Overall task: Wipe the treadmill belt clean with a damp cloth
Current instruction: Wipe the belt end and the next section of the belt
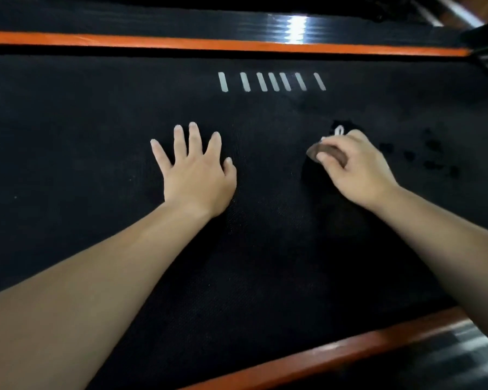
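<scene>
Two hands rested on the belt (265, 263): left hand (197, 170) flat, fingers spread apart; right hand (355, 167) curled, thumb and fingers clamped round the cloth (325, 151).

The light is dim and the black treadmill belt (265, 249) swallows most of it, so its weave shows only faintly in the middle, the corners sink to near black, and the dark cloth (326, 152) in the right hand (355, 167) barely separates from it. A hard white glare streak on the glossy far rail (295, 26) points to a lamp above, while the left hand (197, 170) is evenly lit with only a soft, faint shadow. The wide lens bends the orange stripe (209, 45), and the near rail (462, 361) at lower right is smeared with blur.
</scene>
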A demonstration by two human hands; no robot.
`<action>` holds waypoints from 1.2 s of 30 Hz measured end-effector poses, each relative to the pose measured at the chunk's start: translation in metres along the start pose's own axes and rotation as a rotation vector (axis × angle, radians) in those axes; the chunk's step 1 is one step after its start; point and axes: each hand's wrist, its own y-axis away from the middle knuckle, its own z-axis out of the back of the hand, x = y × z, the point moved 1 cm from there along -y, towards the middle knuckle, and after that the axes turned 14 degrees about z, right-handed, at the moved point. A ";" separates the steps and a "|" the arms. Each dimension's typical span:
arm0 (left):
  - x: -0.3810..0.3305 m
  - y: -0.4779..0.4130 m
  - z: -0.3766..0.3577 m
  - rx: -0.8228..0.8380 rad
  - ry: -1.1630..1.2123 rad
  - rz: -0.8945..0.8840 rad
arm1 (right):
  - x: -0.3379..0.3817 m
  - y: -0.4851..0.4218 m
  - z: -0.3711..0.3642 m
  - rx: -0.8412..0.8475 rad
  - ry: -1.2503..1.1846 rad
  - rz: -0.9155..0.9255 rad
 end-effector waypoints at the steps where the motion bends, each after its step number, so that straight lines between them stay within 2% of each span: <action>1: 0.001 0.000 0.001 0.006 -0.005 -0.008 | 0.007 0.003 -0.003 -0.003 0.000 -0.040; 2: 0.001 0.000 0.001 0.018 -0.002 -0.015 | 0.019 0.011 -0.006 0.008 -0.008 -0.027; 5: -0.001 -0.003 0.000 0.009 0.011 0.006 | 0.055 0.048 -0.009 0.119 -0.112 0.278; 7: -0.003 -0.003 -0.001 0.009 -0.004 0.013 | 0.032 0.047 -0.003 0.137 -0.070 0.329; 10: -0.006 0.000 0.002 0.015 -0.044 0.046 | -0.022 0.022 0.007 0.004 0.011 0.059; 12: -0.020 0.006 0.004 0.011 -0.031 0.081 | -0.020 0.024 0.004 -0.032 0.014 0.021; 15: -0.063 0.022 -0.004 0.051 0.056 0.091 | 0.021 0.059 0.000 0.051 -0.073 0.315; 17: -0.082 0.028 -0.016 0.047 0.047 0.126 | 0.013 0.062 0.004 0.126 -0.131 0.414; 19: -0.089 0.030 -0.023 0.010 -0.020 0.139 | -0.022 0.033 0.004 0.073 -0.090 0.393; 22: -0.088 0.029 -0.026 -0.004 -0.055 0.160 | -0.077 -0.015 0.006 0.004 -0.052 0.129; 23: -0.088 0.029 -0.025 -0.005 -0.058 0.163 | -0.081 -0.019 0.002 -0.006 -0.045 0.102; 24: -0.089 0.029 -0.024 -0.002 -0.061 0.163 | -0.074 -0.016 0.002 -0.013 -0.039 0.131; 27: -0.090 0.030 -0.024 0.012 -0.052 0.176 | -0.046 0.016 0.001 0.038 -0.108 0.397; 29: -0.090 0.030 -0.023 0.014 -0.065 0.187 | -0.058 0.010 0.002 0.083 -0.116 0.485; 30: -0.091 0.031 -0.022 0.014 -0.071 0.192 | -0.071 -0.006 0.002 0.067 -0.087 0.472; 34: -0.092 0.033 -0.020 0.018 -0.051 0.205 | -0.115 -0.060 0.003 -0.025 -0.042 0.205; 36: -0.092 0.033 -0.020 0.019 -0.049 0.206 | -0.099 -0.049 -0.001 -0.017 -0.059 0.247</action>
